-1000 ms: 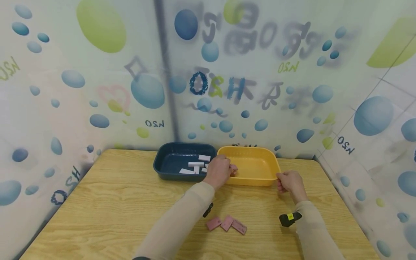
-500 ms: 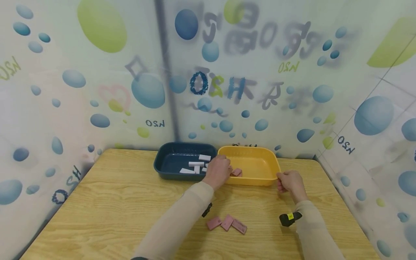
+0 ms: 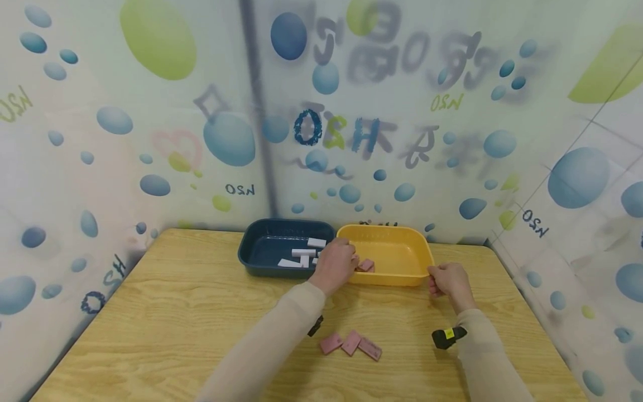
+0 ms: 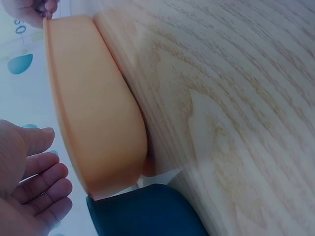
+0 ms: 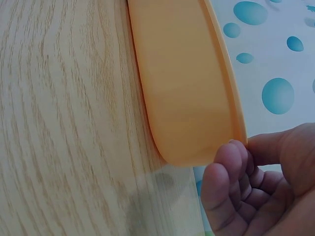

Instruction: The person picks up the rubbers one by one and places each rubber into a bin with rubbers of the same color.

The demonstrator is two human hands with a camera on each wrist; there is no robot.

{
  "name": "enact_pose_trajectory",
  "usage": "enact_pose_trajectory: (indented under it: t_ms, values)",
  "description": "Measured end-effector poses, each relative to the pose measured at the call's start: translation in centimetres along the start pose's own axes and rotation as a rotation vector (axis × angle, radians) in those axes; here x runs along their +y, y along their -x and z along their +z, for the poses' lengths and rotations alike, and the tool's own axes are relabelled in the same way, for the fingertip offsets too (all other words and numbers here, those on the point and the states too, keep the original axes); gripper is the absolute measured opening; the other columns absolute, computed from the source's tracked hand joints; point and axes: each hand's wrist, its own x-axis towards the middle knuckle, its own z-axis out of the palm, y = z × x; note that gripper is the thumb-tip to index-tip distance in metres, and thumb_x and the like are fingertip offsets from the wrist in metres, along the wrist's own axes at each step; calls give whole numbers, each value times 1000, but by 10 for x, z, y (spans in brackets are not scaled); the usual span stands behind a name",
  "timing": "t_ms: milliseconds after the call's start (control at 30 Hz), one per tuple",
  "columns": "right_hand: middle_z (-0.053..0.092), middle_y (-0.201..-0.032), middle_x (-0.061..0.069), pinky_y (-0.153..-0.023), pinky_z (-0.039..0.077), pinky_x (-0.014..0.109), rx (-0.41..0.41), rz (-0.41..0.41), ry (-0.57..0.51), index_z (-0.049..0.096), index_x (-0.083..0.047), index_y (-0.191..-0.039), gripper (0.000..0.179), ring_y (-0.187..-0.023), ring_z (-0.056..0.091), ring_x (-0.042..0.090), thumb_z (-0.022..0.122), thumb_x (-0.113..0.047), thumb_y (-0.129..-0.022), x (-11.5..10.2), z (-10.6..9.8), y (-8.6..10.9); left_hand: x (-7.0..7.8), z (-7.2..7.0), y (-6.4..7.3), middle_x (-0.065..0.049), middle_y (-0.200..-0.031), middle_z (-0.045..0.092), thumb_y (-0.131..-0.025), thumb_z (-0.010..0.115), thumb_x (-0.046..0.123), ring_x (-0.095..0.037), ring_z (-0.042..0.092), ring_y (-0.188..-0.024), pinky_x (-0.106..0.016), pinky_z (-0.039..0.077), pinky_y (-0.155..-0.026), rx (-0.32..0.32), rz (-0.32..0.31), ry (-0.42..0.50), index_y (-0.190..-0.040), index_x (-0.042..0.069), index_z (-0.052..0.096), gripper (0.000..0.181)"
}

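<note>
My left hand [image 3: 335, 265] hovers over the near left part of the yellow bin [image 3: 392, 280], close to where it meets the dark blue bin [image 3: 261, 270]. In the left wrist view the thumb and fingers [image 4: 54, 209] of that hand are apart, with nothing between them. Small pink blocks [image 3: 366, 266] lie in the yellow bin beside the hand, some partly hidden by it. At the bin's right front corner my right hand [image 3: 450, 282] pinches the rim between thumb and finger, seen closely in the right wrist view.
Three pink blocks [image 3: 351, 343] lie together on the wooden table [image 3: 176, 312] in front of the bins. Several white blocks [image 3: 303, 253] sit in the blue bin. A patterned curtain [image 3: 201, 111] rises behind the table.
A pink block at my left fingertips a second ago now lies in the yellow bin. The left hand and forearm have drawn slightly leftward. My right hand keeps its place on the rim.
</note>
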Motion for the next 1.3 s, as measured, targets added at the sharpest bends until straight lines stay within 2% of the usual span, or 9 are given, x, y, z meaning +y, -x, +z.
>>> enact_pose_trajectory:
  t_ms: [233, 467, 567, 700, 833, 1033, 1300]
  values:
    - [60, -73, 6, -61, 56, 28, 0, 6, -4, 59, 12, -104, 32, -63, 59, 16, 46, -17, -108, 1, 0, 0, 0, -5, 9, 0, -74, 51, -97, 72, 14, -16, 49, -69, -25, 44, -62, 71, 78, 0, -81, 9, 73, 17]
    - [59, -73, 6, -61, 56, 27, -2, 10, -10, 59, 12, -105, 32, -63, 58, 16, 46, -17, -108, 0, 0, 0, -1, -15, 25, 0, -73, 55, -102, 68, 21, -17, 50, -72, -29, 47, -66, 126, 110, 49, -80, 9, 75, 25]
    - [60, -73, 7, -61, 56, 28, -2, 12, -10, 59, 12, -105, 32, -63, 58, 16, 46, -17, -108, -1, 0, 1, -3, -19, 31, 0, -71, 54, -99, 71, 21, -18, 50, -71, -29, 46, -65, 147, 140, 35, -79, 9, 74, 24]
    - [60, -74, 7, -61, 56, 28, -3, 13, -8, 59, 11, -104, 32, -63, 58, 16, 46, -18, -108, -1, 0, 1, -7, -22, 40, -1, -76, 57, -91, 80, 17, -17, 52, -73, -29, 48, -68, 146, 164, 5, -84, 7, 74, 13]
    - [60, -73, 7, -61, 56, 28, -6, 13, -8, 59, 11, -103, 32, -63, 58, 16, 46, -18, -108, 0, 0, 0, -11, -25, 51, -2, -84, 62, -89, 83, 18, -17, 55, -78, -30, 50, -72, 132, 180, -21, -96, 6, 77, 15]
    - [59, -72, 6, -61, 55, 27, -6, 7, -6, 58, 11, -103, 32, -62, 57, 16, 46, -17, -108, -1, 0, 0, -19, -30, 65, -1, -82, 58, -87, 84, 18, -18, 53, -77, -31, 51, -74, 123, 200, -20, -89, 6, 75, 15]
    - [60, -73, 6, -60, 55, 26, 0, 4, 5, 59, 10, -101, 31, -63, 58, 15, 45, -17, -108, 0, 1, 0, -27, -35, 81, -3, -86, 60, -85, 87, 18, -20, 57, -83, -34, 53, -78, 95, 233, -33, -96, 4, 76, 21]
